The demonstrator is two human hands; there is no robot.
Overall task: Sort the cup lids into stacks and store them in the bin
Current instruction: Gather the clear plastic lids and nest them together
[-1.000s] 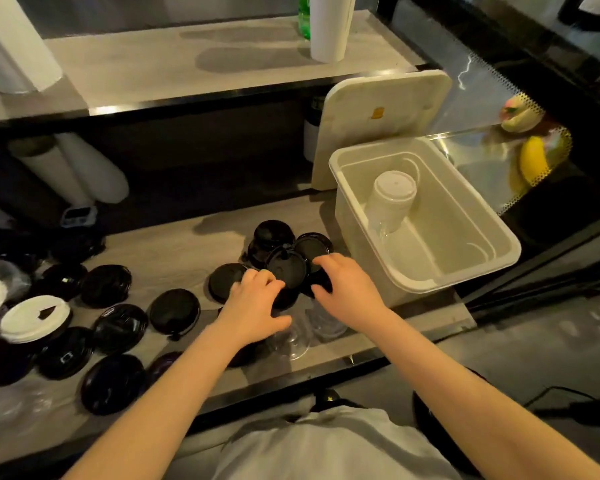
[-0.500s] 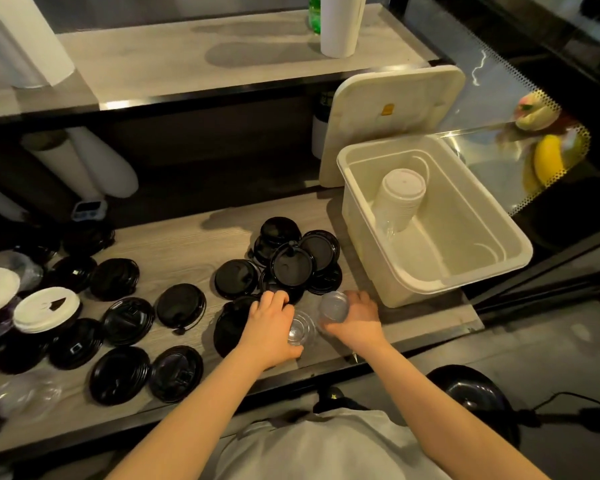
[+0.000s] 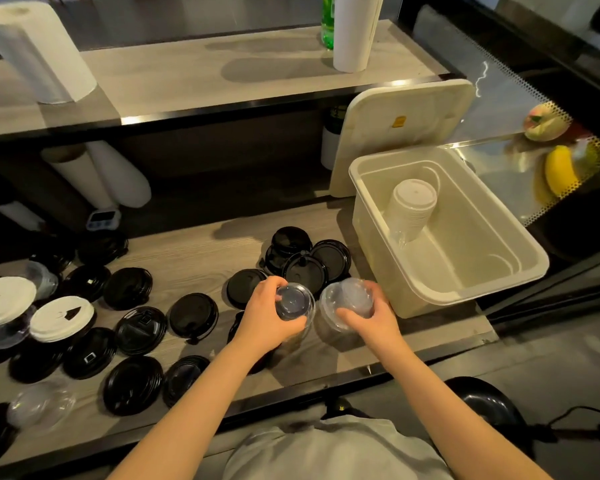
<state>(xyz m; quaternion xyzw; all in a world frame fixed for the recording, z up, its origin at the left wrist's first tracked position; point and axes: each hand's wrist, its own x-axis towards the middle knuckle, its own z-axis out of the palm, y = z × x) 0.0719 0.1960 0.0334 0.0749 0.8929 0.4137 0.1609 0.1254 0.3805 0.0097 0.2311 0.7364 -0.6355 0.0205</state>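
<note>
Left hand [image 3: 267,318] has its fingers curled round a small clear lid [image 3: 294,302]. Right hand [image 3: 373,318] grips a clear domed lid [image 3: 345,299], thumb on the near side; can't tell if it's one lid or several. The two sit side by side, almost touching, over the counter [image 3: 194,258]. Black lids [image 3: 303,271] are piled just behind the hands, with more spread out to the left. The bin [image 3: 378,271] stands open just right of the right hand, a white stack [image 3: 413,209] tilted inside. The bin cover [image 3: 402,133] leans behind it.
</note>
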